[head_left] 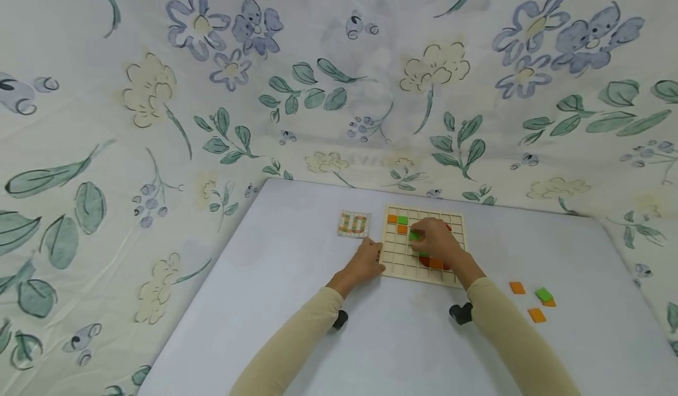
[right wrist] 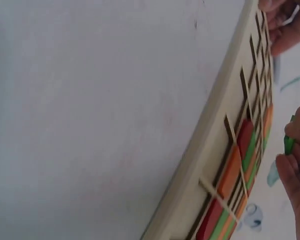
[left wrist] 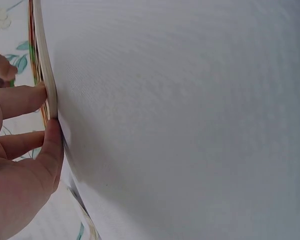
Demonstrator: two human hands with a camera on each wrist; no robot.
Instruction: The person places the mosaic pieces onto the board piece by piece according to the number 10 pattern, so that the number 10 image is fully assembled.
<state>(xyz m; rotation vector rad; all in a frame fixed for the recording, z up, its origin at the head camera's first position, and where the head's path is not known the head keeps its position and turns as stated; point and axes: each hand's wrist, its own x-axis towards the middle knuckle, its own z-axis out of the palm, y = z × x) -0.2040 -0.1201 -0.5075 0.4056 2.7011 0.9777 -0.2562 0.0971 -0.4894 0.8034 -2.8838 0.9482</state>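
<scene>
A pale wooden grid board [head_left: 394, 256] lies on the white table, with orange, green and red tiles in several of its cells. At its near left corner my left hand [head_left: 364, 262] holds the edge; in the left wrist view, the thumb and fingers [left wrist: 25, 101] press on that edge from two sides. Above the board's middle is my right hand [head_left: 438, 244]. Its thumb and fingers pinch a small green tile [right wrist: 288, 144], held over the grid in the right wrist view. The right hand hides part of the tiled area in the head view.
A small card [head_left: 354, 223] with a coloured grid pattern lies left of the board. To the right are loose tiles: an orange tile [head_left: 517, 288], a green tile [head_left: 544, 294] overlapping another orange one, and a nearer orange tile [head_left: 537, 315]. A floral cloth [head_left: 371, 119] hangs behind the table.
</scene>
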